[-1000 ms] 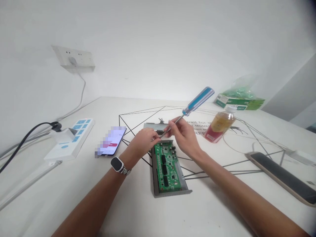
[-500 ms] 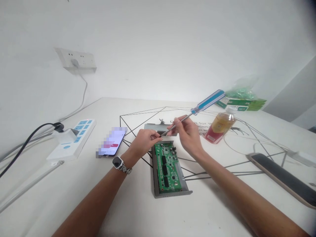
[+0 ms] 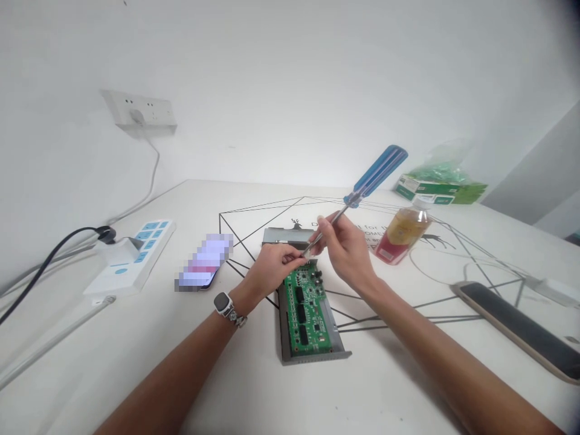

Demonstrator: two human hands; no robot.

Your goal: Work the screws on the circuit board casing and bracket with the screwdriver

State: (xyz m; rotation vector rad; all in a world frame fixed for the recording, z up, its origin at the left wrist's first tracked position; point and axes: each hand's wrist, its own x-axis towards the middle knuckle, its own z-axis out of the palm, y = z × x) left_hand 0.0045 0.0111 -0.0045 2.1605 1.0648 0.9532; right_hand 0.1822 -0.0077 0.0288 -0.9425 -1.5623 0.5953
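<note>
My right hand [image 3: 347, 248] is closed round the metal shaft of a blue-handled screwdriver [image 3: 375, 174], whose handle points up and to the right. My left hand [image 3: 273, 267], with a watch on its wrist, pinches at the screwdriver's tip; what its fingertips hold is too small to make out. Both hands hover over the far end of a green circuit board [image 3: 308, 308] that lies in an open grey metal case [image 3: 284, 326] on the white table. A grey metal cover [image 3: 283, 234] lies just behind the hands.
A phone [image 3: 203, 264] lies left of the case, and a white power strip [image 3: 131, 254] with a black cable sits further left. At right are a bottle of amber liquid [image 3: 401, 232], green boxes [image 3: 437, 188], and a second phone [image 3: 516, 329].
The screwdriver handle has tilted more upright. Both hands have shifted slightly right and closer together at the tip over the board's far end.
</note>
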